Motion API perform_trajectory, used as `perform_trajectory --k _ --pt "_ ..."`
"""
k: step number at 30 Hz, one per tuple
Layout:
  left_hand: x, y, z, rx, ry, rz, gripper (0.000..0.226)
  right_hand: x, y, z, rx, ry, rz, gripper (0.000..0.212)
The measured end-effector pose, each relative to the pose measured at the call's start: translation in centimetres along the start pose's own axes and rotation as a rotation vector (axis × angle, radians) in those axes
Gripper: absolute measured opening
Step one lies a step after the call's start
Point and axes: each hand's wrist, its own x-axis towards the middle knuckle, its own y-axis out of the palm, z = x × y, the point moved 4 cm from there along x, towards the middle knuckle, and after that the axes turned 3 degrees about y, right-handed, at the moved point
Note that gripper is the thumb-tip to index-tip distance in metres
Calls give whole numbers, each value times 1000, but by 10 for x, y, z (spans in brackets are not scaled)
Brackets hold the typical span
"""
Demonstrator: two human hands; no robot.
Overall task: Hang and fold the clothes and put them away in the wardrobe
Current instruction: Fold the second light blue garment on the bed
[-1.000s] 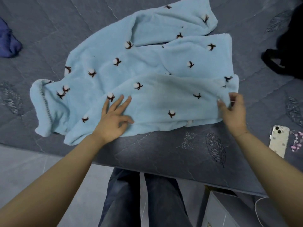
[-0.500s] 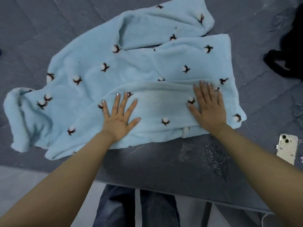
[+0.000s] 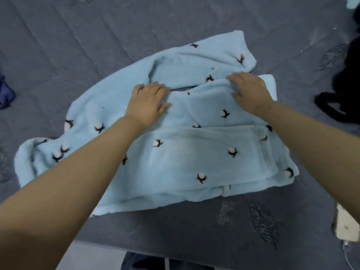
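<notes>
A light blue fleece garment point(image 3: 175, 164) with small cotton-flower motifs lies partly folded on the grey quilted bed cover point(image 3: 78, 45). Its near part is folded into a flat band. My left hand point(image 3: 148, 102) grips the far edge of the middle layer, fingers curled over the cloth. My right hand point(image 3: 249, 90) grips the same edge further right, fingertips tucked into the fleece. Beyond both hands a loose part of the garment lies bunched towards the back, and another part trails off to the left.
A dark blue cloth point(image 3: 5, 92) lies at the left edge. A black item point(image 3: 342, 98) sits at the right edge. A phone point(image 3: 346, 225) lies near the front right corner. The bed's front edge runs just below the garment.
Both hands have left the near folded band, where they lay flat, and moved away from me to the garment's far edge, which they now grip.
</notes>
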Motion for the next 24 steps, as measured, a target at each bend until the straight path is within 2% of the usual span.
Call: perform_trajectory --k 2,6,10,12,15,18,21,24 --pt "9 5 24 123 -84 84 44 18 6 -10 -88 33 84 45" --pt "5 -1 70 237 -148 58 46 29 4 -43 -197 174 70 25" --pt "8 -3 70 204 -185 83 42 30 6 -50 -199 169 -51 33" --pt "9 -10 63 158 -183 59 37 24 3 -45 -138 141 -101 29" --pt "-9 -38 46 3 -61 -105 23 -9 -18 -39 11 10 -245 14" --pt "-50 -64 15 -25 116 -247 8 -76 -35 -44 77 -8 -375 18" --pt "-99 -60 -14 -38 203 -196 15 -147 -28 -44 126 27 -342 13" --pt "-131 -37 -38 -38 274 -42 19 -190 1 -36 82 67 -201 28"
